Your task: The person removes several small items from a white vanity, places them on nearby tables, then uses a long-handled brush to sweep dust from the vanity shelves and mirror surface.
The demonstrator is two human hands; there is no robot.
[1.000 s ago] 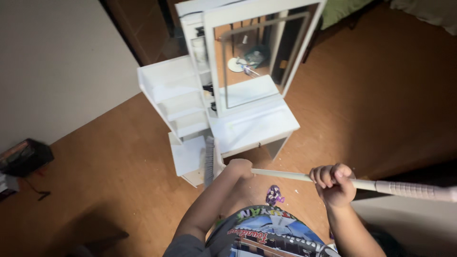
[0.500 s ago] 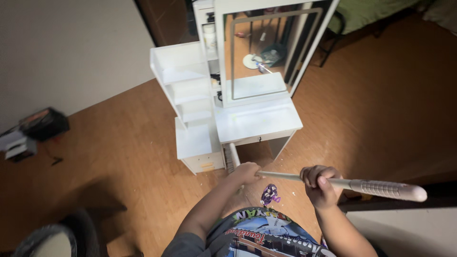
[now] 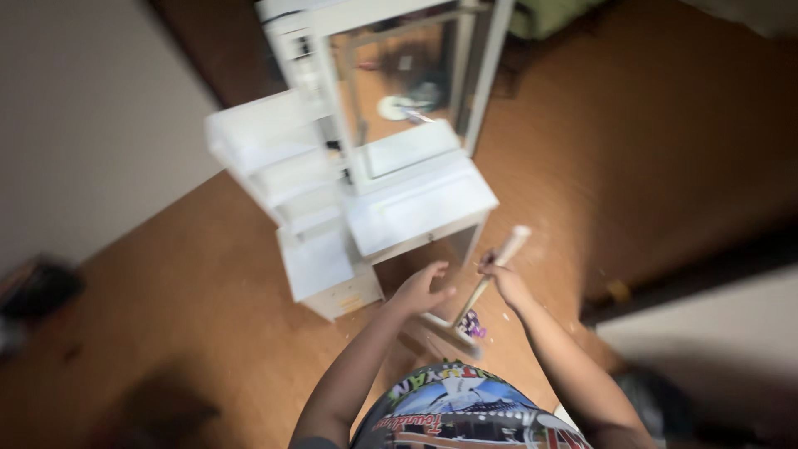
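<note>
Before the white dresser (image 3: 416, 212), right hand (image 3: 503, 278) grips broom handle (image 3: 497, 264); left hand (image 3: 420, 287) released.

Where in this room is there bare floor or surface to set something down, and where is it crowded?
The white desk top below the mirror looks bare. Open wood floor lies right of the desk, and more at lower left, between wall and desk. It is crowded before the desk, where left hand, right hand and stick meet.

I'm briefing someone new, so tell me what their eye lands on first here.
First the white dressing table with its tall mirror, standing on the brown floor at the middle. Below it the right hand grips a pale stick handle, while the left hand hovers open beside it. Everything is motion-blurred.
</note>
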